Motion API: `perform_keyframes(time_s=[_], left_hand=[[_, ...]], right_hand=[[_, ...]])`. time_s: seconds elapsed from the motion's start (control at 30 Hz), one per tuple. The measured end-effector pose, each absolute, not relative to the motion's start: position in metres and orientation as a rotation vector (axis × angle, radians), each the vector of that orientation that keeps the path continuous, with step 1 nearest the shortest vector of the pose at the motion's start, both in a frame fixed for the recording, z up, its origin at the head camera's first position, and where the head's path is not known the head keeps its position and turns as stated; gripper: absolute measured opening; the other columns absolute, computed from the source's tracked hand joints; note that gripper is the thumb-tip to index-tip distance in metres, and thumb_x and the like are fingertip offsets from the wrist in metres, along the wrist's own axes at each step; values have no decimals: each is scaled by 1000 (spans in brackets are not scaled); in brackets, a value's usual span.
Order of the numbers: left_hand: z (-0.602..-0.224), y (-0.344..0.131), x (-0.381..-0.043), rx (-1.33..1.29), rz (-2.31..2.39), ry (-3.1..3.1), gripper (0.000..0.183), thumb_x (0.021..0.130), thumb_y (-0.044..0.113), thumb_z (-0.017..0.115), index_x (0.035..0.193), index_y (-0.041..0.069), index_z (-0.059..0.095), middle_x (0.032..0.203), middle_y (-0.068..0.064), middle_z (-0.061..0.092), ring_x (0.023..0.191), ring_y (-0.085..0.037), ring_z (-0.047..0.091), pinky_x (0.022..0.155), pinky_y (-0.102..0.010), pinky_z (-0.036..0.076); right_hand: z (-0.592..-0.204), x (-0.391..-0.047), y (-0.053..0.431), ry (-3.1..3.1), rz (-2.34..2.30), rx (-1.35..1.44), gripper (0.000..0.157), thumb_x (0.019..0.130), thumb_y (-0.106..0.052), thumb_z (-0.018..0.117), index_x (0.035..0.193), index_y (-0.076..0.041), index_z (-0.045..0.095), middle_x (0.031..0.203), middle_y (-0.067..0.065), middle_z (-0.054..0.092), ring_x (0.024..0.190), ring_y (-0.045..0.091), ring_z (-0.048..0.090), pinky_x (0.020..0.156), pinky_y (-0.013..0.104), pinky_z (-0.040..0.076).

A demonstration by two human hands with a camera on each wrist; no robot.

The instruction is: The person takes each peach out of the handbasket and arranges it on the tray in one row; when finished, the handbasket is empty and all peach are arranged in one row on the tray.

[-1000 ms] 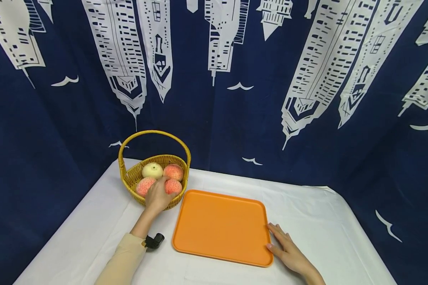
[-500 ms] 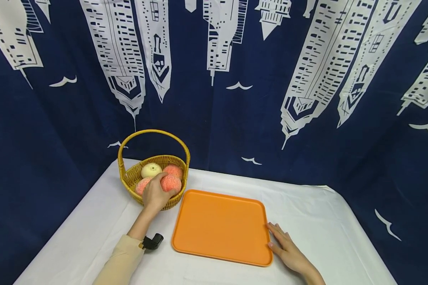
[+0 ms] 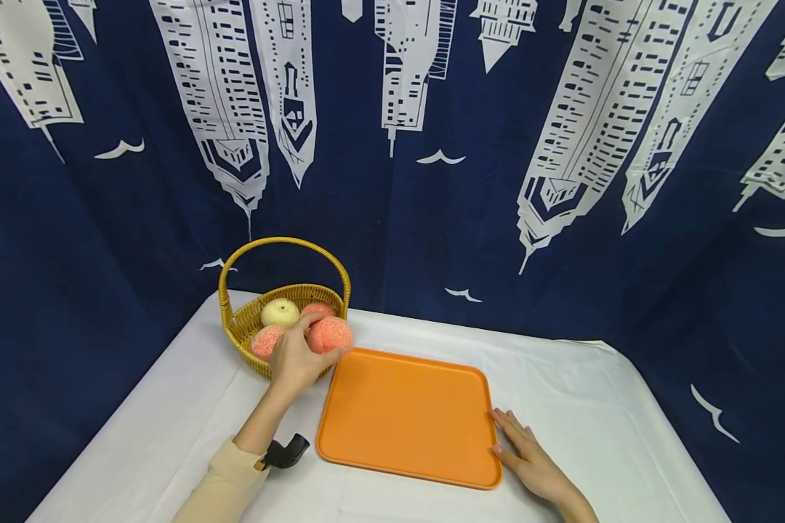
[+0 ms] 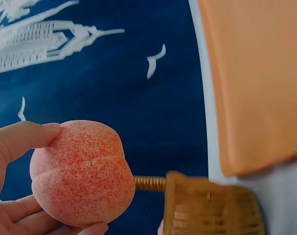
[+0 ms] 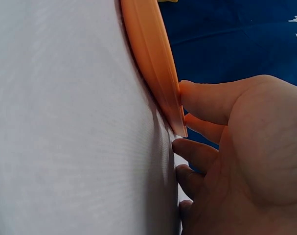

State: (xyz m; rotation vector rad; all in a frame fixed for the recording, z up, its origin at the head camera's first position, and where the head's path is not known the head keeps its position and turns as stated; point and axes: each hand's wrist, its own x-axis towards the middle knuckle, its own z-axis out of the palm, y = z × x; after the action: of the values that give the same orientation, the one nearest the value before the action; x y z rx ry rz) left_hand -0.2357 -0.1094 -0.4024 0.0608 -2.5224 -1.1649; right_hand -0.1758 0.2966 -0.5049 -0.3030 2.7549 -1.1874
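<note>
Gripping a peach, the left hand has its fingers clamped round it near the basket. The right hand, fingers apart, touches the tray

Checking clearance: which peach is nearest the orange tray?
The peach gripped by the left hand; the left peach and rear peach lie farther off in the basket.
</note>
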Motion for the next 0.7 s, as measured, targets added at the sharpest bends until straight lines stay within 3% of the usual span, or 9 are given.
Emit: perform_keyframes(time_s=[0.4,0.7], left_hand=[[-421,-46,-224,-205,-1244,-2598,58,61,24,91,115,20,68,112,-6,71,100,-29,63,83,-45,49],[-434,12,-225,-321,-1248,-2680,59,61,30,91,114,25,67,110,0,71,97,-26,63,77,-42,47]], right_hand=[[-505,-175,299,2759,-1197,-300,61,96,-25,59,150,-5,37,157,23,27,147,47,6,114,67,-3],[-504,-175,298,2742,-1200,-287,62,96,-25,59,150,-5,36,158,23,26,148,45,5,115,66,-4]])
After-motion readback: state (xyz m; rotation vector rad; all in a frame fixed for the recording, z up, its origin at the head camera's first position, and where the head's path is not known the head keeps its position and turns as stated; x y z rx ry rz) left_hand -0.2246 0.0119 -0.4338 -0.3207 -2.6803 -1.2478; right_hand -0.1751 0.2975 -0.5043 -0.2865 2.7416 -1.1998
